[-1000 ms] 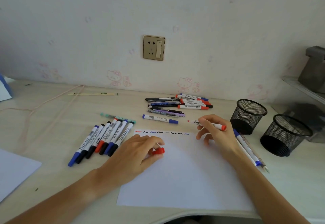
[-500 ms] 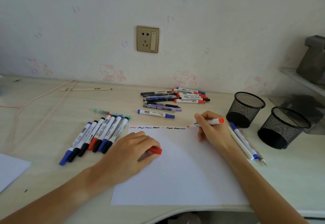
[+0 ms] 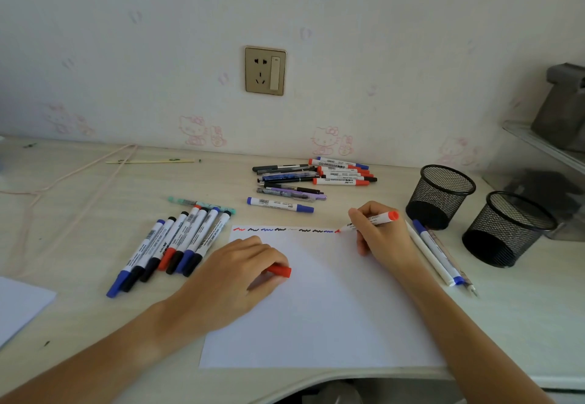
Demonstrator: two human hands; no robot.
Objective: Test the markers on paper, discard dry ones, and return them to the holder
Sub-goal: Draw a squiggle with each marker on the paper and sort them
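Whereas a second ago the right hand (image 3: 381,235) held the red marker (image 3: 370,220) lifted above the sheet's far edge, its tip now rests on the white paper (image 3: 316,308) at the right end of the row of test squiggles (image 3: 285,230), where a small red mark is starting. Fingers and thumb are curled round the barrel in a writing grip. The left hand (image 3: 240,273) has stayed on the paper, pinning it flat, fingers curled round the red cap (image 3: 280,270), which pokes out to the right. Judgement: testing of this marker is under way; since ink appears to transfer, it probably counts as a working one. The row already holds red, black and blue strokes, plus one faint patch near the middle, possibly from a dry pen. Left of the paper lies a fanned group of capped markers (image 3: 171,245); a pile of markers and pens (image 3: 316,178) sits at the back; two more pens lie just right of the right forearm. Both black mesh holders (image 3: 440,194) stand at right and appear empty, so the return step is not yet done.
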